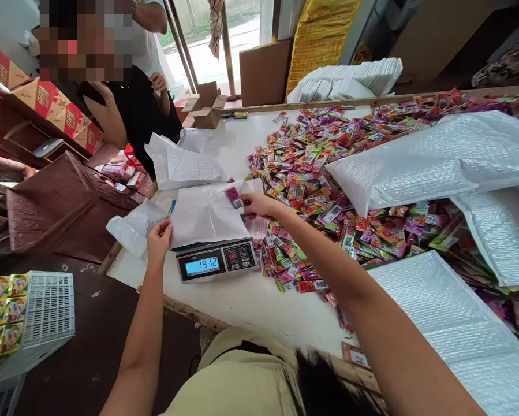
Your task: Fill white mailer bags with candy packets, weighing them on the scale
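A digital scale [218, 261] on the table reads 191.2, and a white bubble mailer [205, 216] lies on top of it. My left hand [159, 238] is closed at the mailer's left edge, thumb and fingertips pinched there. Over the mailer's right side, my right hand [256, 205] holds a small purple snack packet [233, 196] between its fingers. Part of this hand's grip is hidden. Just right of the scale spreads a big heap of colourful snack packets [311, 167].
More bubble mailers [194, 164] lie behind the scale, and large ones [436, 162] rest on the heap. Across the table a person [129, 104] stands near a small open carton [207, 107]. A white plastic crate [49, 306] stands at lower left, beyond the table's wooden edge.
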